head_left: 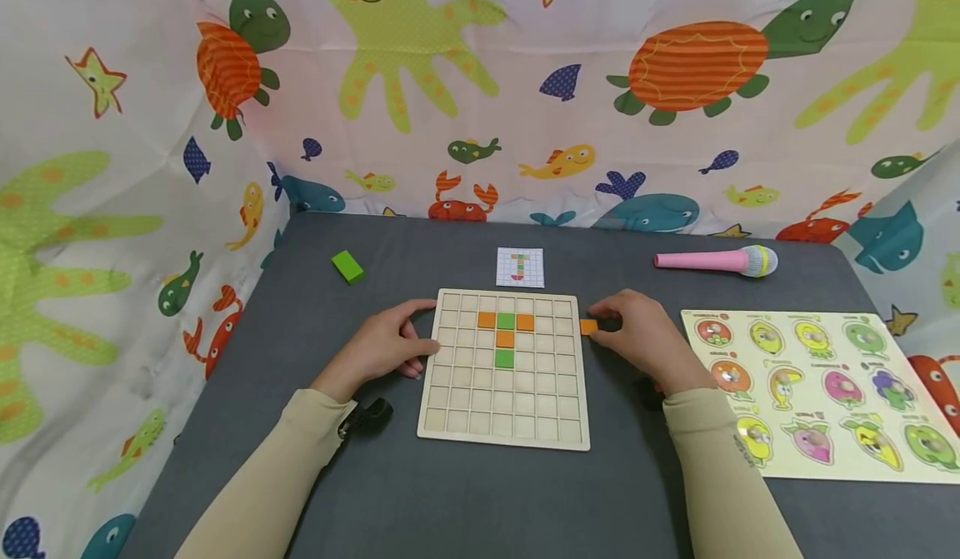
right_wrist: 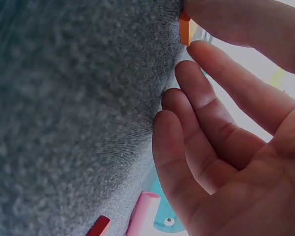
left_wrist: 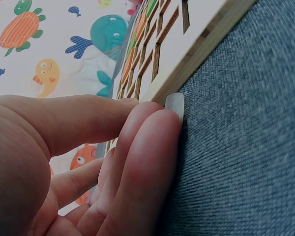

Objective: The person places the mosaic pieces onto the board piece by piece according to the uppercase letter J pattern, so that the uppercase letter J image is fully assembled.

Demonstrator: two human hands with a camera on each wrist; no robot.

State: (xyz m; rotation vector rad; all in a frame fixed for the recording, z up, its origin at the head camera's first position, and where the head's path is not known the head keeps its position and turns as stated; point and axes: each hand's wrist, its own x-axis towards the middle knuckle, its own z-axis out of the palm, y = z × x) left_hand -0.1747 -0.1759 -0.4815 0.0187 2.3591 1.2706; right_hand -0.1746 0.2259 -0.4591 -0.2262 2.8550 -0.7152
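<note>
The left hand (head_left: pixel 378 344) grips the left edge of the board (head_left: pixel 465 396), which lies mid-tabletop (head_left: pixel 495 501). The right hand (head_left: pixel 636 334) pinches an orange tile (head_left: pixel 588 326) between thumb and forefinger, just beside the board's right edge. Five set tiles (head_left: pixel 506 340) form a T on the board. Behind it lies a card (head_left: pixel 520 267); a green block (head_left: pixel 347 267) lies left, a microphone (head_left: pixel 708 261) and puzzle (head_left: pixel 847 471) right.

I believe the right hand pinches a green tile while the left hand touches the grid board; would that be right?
Not green: the head view shows the right hand pinching an orange tile, while the left hand touches the grid board.
</note>
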